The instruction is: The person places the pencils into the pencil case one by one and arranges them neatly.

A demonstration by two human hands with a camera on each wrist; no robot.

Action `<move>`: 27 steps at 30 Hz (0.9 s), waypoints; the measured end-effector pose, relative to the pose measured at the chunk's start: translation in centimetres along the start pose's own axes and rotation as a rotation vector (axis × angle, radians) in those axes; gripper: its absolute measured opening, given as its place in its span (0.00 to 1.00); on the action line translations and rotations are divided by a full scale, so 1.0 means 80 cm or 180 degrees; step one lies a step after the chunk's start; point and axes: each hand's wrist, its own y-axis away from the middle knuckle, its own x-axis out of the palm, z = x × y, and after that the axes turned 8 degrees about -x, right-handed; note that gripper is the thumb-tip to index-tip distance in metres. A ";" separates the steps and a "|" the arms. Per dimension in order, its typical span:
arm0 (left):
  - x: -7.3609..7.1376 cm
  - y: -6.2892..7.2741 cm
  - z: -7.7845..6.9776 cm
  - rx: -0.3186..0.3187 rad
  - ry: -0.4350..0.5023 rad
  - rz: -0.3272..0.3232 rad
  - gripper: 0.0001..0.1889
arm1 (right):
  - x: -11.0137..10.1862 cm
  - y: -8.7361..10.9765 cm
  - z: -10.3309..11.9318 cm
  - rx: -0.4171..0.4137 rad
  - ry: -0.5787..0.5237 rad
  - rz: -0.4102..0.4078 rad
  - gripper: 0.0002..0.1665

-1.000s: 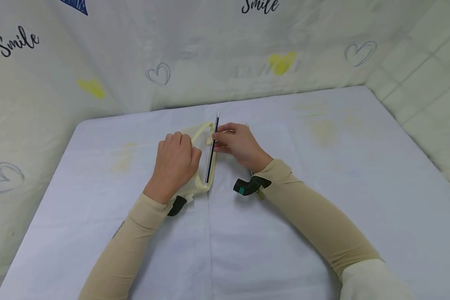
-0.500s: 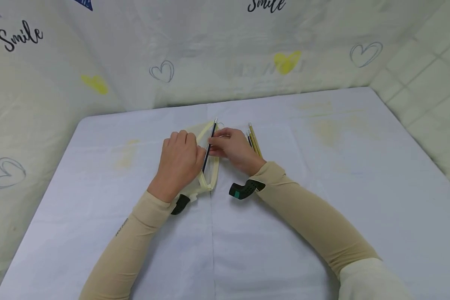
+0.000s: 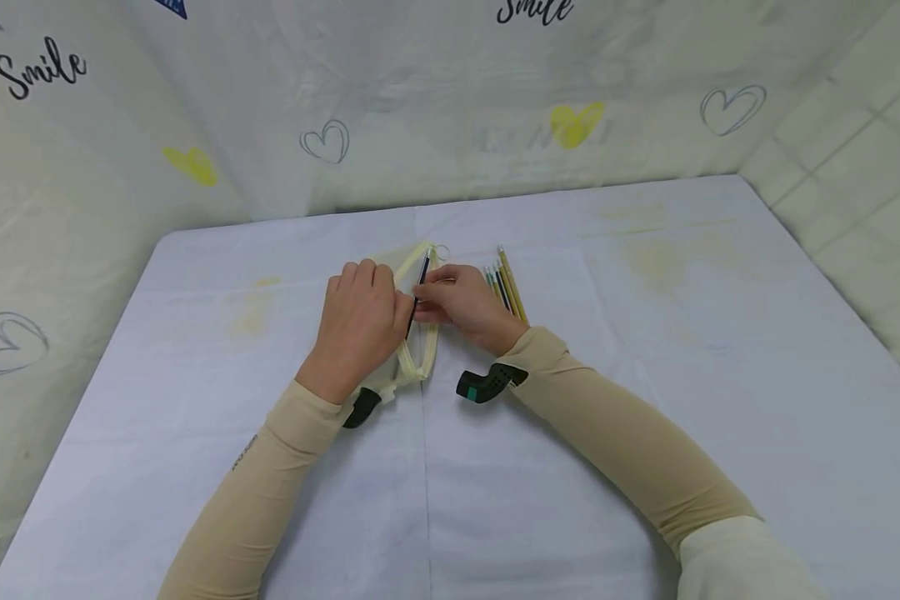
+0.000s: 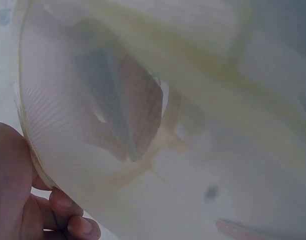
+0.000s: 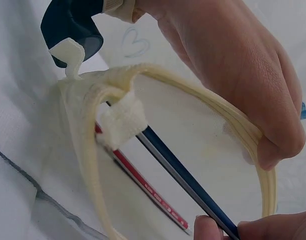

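Observation:
A see-through mesh zip pouch (image 3: 427, 357) with cream edging lies mid-table, its mouth spread toward the right. My left hand (image 3: 363, 325) grips the rim of that mouth, thumb and fingers curled over the edging in the right wrist view. Between thumb and fingers, my right hand (image 3: 468, 304) pinches a dark blue pencil (image 5: 178, 172) with a silver stripe. The pencil slants through the mouth, its far end behind a fabric tab (image 5: 124, 120). Inside the pouch lies a red pencil (image 5: 150, 190). Through the mesh, the left wrist view shows blurred finger shapes.
Several pencils (image 3: 512, 283), yellow and dark, lie side by side just beyond my right hand. A small ring (image 3: 442, 251) sits at the pouch's far corner. A white cloth (image 3: 570, 500) covers the table, and a printed curtain (image 3: 435, 100) hangs behind it.
My right hand has moved left and toward me, bringing the dark pencil from over the pouch's edge down into its mouth. The table pencils have come into view. My left hand keeps its grip.

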 end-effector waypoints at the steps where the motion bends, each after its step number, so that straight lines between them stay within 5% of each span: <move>1: 0.000 0.000 0.000 -0.0005 0.0005 0.0013 0.11 | 0.000 0.000 0.000 0.0017 0.0008 0.0013 0.10; 27: -0.001 0.001 -0.004 -0.0001 -0.0003 0.0081 0.11 | -0.008 0.007 0.009 -0.0030 0.0488 0.0056 0.18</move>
